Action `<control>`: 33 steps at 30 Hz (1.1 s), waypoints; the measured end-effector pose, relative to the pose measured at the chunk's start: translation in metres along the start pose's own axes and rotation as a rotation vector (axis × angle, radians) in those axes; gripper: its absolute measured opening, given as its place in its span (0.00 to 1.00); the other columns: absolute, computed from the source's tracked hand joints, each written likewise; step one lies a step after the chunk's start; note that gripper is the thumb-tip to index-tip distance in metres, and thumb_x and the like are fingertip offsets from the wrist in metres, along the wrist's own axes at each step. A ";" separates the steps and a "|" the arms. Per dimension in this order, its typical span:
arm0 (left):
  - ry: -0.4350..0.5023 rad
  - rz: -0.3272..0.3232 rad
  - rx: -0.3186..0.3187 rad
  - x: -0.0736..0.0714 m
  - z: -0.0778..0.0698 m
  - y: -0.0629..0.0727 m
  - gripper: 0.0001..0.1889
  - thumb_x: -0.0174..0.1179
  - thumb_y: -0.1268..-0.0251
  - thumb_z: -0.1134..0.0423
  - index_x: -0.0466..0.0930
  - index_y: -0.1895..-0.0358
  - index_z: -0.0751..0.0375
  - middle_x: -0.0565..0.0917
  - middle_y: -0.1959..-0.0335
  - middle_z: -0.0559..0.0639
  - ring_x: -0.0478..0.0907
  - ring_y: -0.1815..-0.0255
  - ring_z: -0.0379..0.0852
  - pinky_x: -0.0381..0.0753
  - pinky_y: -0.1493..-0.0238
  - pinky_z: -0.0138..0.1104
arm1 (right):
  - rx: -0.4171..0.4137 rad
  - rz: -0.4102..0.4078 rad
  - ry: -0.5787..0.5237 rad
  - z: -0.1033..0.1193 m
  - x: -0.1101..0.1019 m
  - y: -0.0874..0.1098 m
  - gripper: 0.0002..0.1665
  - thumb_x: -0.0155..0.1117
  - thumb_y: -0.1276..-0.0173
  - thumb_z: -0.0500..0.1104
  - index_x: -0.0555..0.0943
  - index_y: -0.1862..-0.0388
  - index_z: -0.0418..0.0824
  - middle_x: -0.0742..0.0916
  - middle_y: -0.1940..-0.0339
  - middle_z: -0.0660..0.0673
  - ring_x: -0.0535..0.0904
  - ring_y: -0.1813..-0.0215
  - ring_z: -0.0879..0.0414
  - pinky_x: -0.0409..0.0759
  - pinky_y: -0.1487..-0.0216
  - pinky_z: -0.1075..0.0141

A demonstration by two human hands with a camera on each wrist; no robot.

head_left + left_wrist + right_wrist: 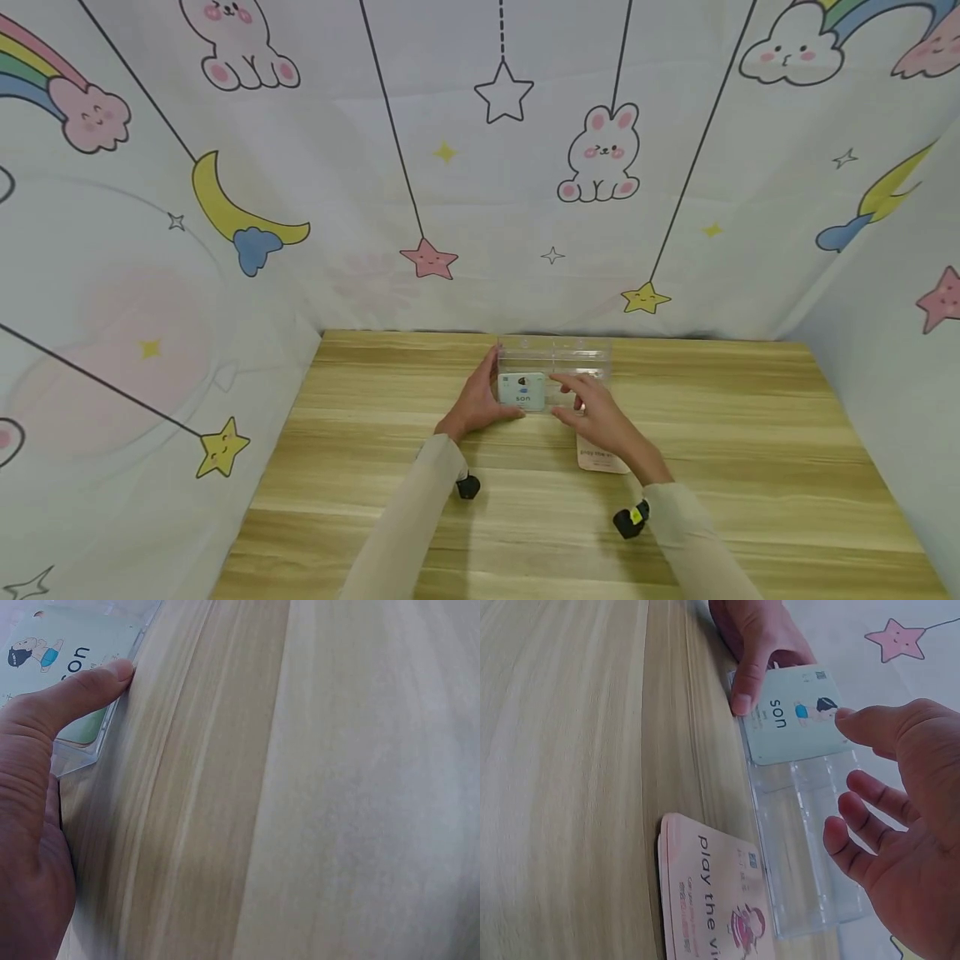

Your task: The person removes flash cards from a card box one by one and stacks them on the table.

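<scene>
Near the back of the table stands a clear plastic divided box (784, 825). A pale green word card (522, 398) reading "son", with a small figure drawn on it, lies in the box's left front compartment. My left hand (478, 403) grips the box's left end, its thumb (90, 686) over the front edge by the card and its other fingers along the side. My right hand (606, 423) is at the card's right, fingers loosely bent and a fingertip (847, 718) right at the card's edge. Between its fingers and palm nothing shows.
A stack of pink cards (712, 892), the top one reading "play the vi...", lies on the wooden table (375, 400) in front of the box, partly under my right hand in the head view. A printed cloth wall (525, 283) rises right behind the box.
</scene>
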State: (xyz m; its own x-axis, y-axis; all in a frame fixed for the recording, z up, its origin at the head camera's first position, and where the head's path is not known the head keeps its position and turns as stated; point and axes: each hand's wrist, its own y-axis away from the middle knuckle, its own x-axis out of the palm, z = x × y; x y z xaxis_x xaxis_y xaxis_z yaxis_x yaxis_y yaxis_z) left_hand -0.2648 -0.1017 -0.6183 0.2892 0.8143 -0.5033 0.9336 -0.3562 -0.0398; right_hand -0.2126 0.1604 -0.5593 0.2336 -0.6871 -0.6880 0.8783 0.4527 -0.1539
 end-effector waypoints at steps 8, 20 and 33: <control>-0.005 -0.003 0.002 0.000 0.000 -0.001 0.71 0.86 0.54 0.61 0.37 0.14 0.53 0.54 0.16 0.54 0.57 0.19 0.48 0.62 0.22 0.36 | 0.017 0.016 -0.032 0.002 0.007 -0.004 0.35 0.69 0.25 0.43 0.72 0.23 0.39 0.81 0.46 0.36 0.71 0.63 0.56 0.75 0.64 0.62; -0.002 0.002 0.014 0.000 0.005 -0.002 0.71 0.86 0.54 0.59 0.37 0.14 0.56 0.54 0.16 0.55 0.57 0.19 0.49 0.63 0.23 0.37 | 0.026 0.016 -0.035 0.003 0.011 -0.006 0.32 0.69 0.25 0.43 0.73 0.25 0.38 0.81 0.46 0.38 0.72 0.63 0.55 0.75 0.63 0.62; -0.006 0.006 0.015 -0.001 0.003 -0.002 0.72 0.86 0.54 0.58 0.37 0.14 0.54 0.53 0.16 0.55 0.57 0.19 0.50 0.63 0.23 0.37 | 0.046 0.021 -0.051 0.003 0.013 -0.008 0.33 0.68 0.25 0.43 0.72 0.24 0.38 0.81 0.46 0.39 0.72 0.64 0.56 0.76 0.64 0.63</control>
State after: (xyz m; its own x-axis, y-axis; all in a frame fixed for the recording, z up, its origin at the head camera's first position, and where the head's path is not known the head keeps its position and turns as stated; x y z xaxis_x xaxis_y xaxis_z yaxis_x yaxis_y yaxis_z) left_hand -0.2673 -0.1031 -0.6204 0.2931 0.8096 -0.5085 0.9287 -0.3676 -0.0498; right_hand -0.2150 0.1461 -0.5645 0.2723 -0.7066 -0.6532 0.8908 0.4417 -0.1065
